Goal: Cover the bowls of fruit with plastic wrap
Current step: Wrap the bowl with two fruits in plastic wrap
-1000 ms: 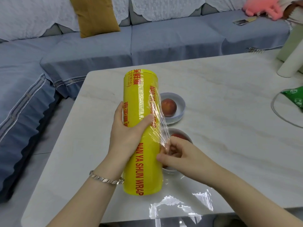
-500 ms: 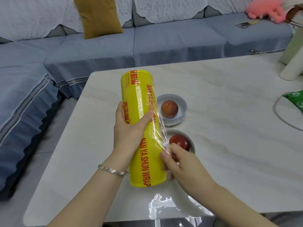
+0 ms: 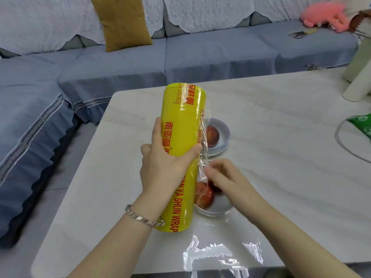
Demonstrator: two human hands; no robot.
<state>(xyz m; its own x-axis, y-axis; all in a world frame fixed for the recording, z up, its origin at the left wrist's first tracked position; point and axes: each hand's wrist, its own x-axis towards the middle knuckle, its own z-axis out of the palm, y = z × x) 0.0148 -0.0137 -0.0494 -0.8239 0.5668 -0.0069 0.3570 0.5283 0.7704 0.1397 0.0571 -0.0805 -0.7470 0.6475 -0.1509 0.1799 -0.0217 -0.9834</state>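
My left hand [image 3: 162,165] grips a big yellow roll of plastic wrap [image 3: 180,137] around its middle, holding it lengthwise above the marble table [image 3: 281,137]. My right hand [image 3: 224,177] pinches the loose edge of clear film [image 3: 203,149] peeling off the roll's right side. Two pale bowls sit just right of the roll. The far bowl [image 3: 223,135] holds a red fruit [image 3: 212,135]. The near bowl [image 3: 220,207] holds another red fruit [image 3: 203,194], partly hidden by my right hand and the roll.
A crumpled sheet of clear film [image 3: 220,255] lies at the table's near edge. A white cylinder [image 3: 359,85] and a green packet [image 3: 361,125] sit at the right. A blue sofa [image 3: 100,67] with a mustard cushion [image 3: 122,23] wraps round the far and left sides.
The roll has tilted and shifted slightly toward the far bowl. My right hand has moved up along the film edge, over the near bowl.
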